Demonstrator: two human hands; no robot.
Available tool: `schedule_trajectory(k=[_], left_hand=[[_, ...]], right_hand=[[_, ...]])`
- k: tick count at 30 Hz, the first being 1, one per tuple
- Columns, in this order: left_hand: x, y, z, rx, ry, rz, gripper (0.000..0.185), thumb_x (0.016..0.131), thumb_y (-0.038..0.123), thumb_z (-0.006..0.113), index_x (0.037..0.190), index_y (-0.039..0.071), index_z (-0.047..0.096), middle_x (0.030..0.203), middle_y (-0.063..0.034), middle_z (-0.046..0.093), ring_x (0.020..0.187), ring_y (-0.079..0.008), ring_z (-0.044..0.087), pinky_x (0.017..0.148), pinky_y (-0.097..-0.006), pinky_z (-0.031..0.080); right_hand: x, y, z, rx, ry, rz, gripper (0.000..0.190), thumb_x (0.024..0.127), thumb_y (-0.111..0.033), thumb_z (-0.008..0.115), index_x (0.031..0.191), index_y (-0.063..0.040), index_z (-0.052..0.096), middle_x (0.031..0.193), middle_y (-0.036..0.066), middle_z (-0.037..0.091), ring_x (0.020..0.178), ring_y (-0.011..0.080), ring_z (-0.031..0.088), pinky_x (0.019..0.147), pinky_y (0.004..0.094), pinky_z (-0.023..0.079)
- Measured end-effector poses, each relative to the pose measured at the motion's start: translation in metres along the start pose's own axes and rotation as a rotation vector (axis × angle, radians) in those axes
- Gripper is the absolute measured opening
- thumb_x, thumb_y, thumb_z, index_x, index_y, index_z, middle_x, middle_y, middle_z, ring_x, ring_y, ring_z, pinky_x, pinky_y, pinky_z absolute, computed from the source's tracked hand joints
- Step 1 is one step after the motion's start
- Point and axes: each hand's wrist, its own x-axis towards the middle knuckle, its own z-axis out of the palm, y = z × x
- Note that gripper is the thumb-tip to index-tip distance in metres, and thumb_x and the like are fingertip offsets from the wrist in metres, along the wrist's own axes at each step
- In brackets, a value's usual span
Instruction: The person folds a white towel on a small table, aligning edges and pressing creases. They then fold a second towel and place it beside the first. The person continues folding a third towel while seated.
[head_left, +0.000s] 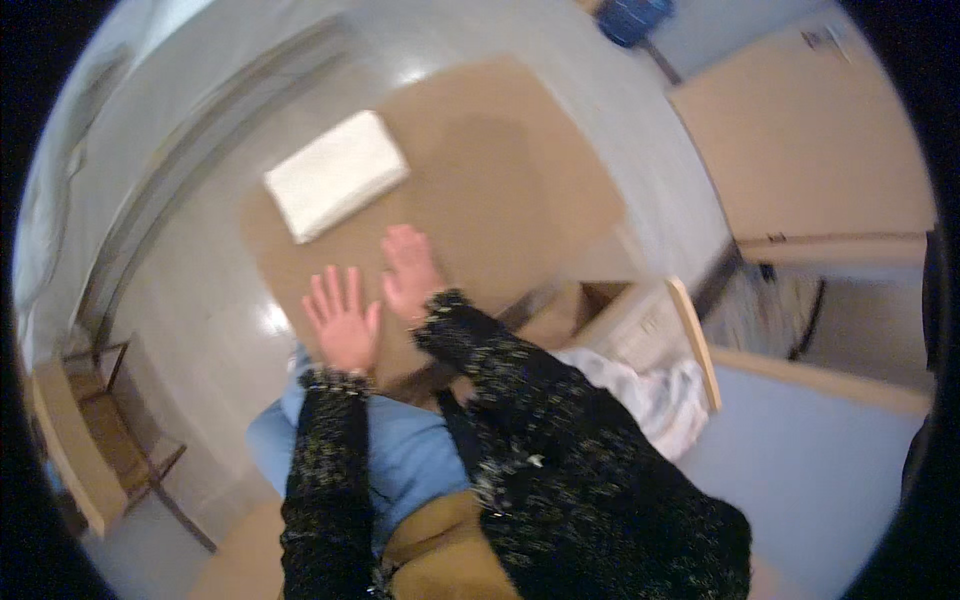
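My left hand (345, 322) is held palm down with its fingers spread, over the near left part of a brown table (495, 172). Beside it, my right hand (411, 274) is stretched out flat, its thumb apart from the fingers. Both hands are empty; whether they touch the tabletop is hard to tell. Beyond my fingertips lies a white rectangular bundle (337, 176), perhaps folded cloth, near the table's far left edge. Neither hand touches it.
Right of my right forearm, a drawer (694, 345) stands pulled out, with white patterned cloth (645, 405) by it. A wooden chair (112, 442) is at the left. A blue container (634, 19) and a wooden cabinet (810, 142) are at the upper right.
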Motion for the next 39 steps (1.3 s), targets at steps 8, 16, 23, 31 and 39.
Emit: schedule_trajectory(k=[8, 16, 23, 31, 39], left_hand=[[-0.037, 0.021, -0.032, -0.179, -0.262, 0.111, 0.065, 0.086, 0.034, 0.063, 0.143, 0.012, 0.04, 0.148, -0.0201, 0.033, 0.13, -0.0382, 0.036, 0.104, -0.0508, 0.033], [-0.053, 0.113, -0.067, -1.065, -0.753, 0.254, 0.041, 0.089, 0.027, 0.065, 0.118, -0.001, 0.059, 0.11, -0.0185, 0.063, 0.092, -0.0315, 0.064, 0.082, -0.0365, 0.052], [-0.06, 0.178, -0.111, -1.133, -0.587, 0.514, 0.034, 0.091, 0.02, 0.064, 0.118, 0.001, 0.059, 0.106, -0.0152, 0.063, 0.088, -0.0221, 0.064, 0.076, -0.0331, 0.052], [-0.083, 0.205, -0.114, -0.978, -0.678, 0.629, 0.032, 0.089, 0.025, 0.061, 0.112, 0.003, 0.061, 0.109, -0.0179, 0.063, 0.102, -0.0365, 0.06, 0.088, -0.043, 0.049], [-0.089, 0.22, -0.128, -1.024, -0.5, 0.758, 0.059, 0.081, 0.021, 0.071, 0.133, 0.007, 0.047, 0.138, -0.0169, 0.046, 0.129, -0.0357, 0.041, 0.107, -0.0415, 0.035]], right_hand=[[-0.077, -0.029, -0.056, 0.058, -0.539, -0.07, 0.054, 0.082, -0.022, 0.062, 0.13, 0.0, 0.051, 0.137, 0.024, 0.046, 0.128, 0.0387, 0.043, 0.106, 0.0468, 0.035], [-0.145, -0.015, -0.273, -0.474, -0.725, 0.527, 0.044, 0.085, -0.04, 0.063, 0.114, -0.007, 0.063, 0.108, 0.015, 0.067, 0.1, 0.0328, 0.064, 0.083, 0.0458, 0.052], [-0.204, -0.001, -0.324, -0.756, -0.693, 0.789, 0.037, 0.085, -0.038, 0.061, 0.089, -0.002, 0.068, 0.085, 0.019, 0.068, 0.082, 0.0339, 0.068, 0.071, 0.046, 0.054], [-0.244, 0.014, -0.302, -0.729, -0.647, 0.634, 0.018, 0.072, -0.022, 0.067, 0.081, -0.007, 0.066, 0.079, 0.015, 0.068, 0.077, 0.0317, 0.067, 0.066, 0.0457, 0.051], [-0.223, -0.007, -0.338, 0.207, -0.467, 0.587, 0.024, 0.071, -0.02, 0.066, 0.08, -0.001, 0.056, 0.067, 0.013, 0.053, 0.06, 0.0236, 0.053, 0.058, 0.0371, 0.043]])
